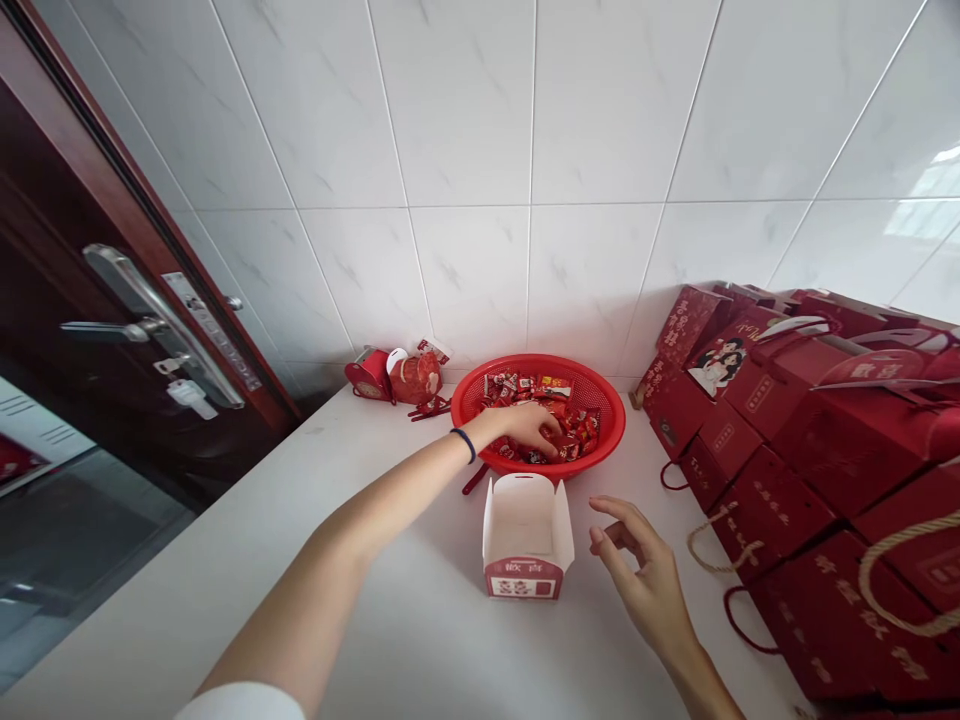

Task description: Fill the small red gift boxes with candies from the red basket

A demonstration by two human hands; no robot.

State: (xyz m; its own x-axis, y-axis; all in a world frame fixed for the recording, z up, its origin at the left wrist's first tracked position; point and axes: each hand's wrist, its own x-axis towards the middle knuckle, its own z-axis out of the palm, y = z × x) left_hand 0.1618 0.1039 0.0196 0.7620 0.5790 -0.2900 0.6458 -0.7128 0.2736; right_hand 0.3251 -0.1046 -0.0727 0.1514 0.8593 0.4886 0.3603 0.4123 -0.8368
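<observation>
My left hand point(531, 428) reaches into a red plastic basket point(616, 420), its fingers bent and apart among the wrapped candies point(581, 430). Its fingertips are partly hidden, and no candy shows clearly held in it. Just in front of the basket stands a small paper candy box point(523, 578), top flaps up, white inside, with a red and white printed front. To the right of this box, my right hand point(630, 550) hovers above the white table, thumb and fingers apart with nothing between them.
Stacked red gift boxes point(780, 500) with rope handles fill the table's right side. At the back left sit a red heart-shaped box point(369, 378) and a round red packet point(416, 378). A tiled wall point(465, 120) rises behind; a dark door point(90, 330) with keys is left.
</observation>
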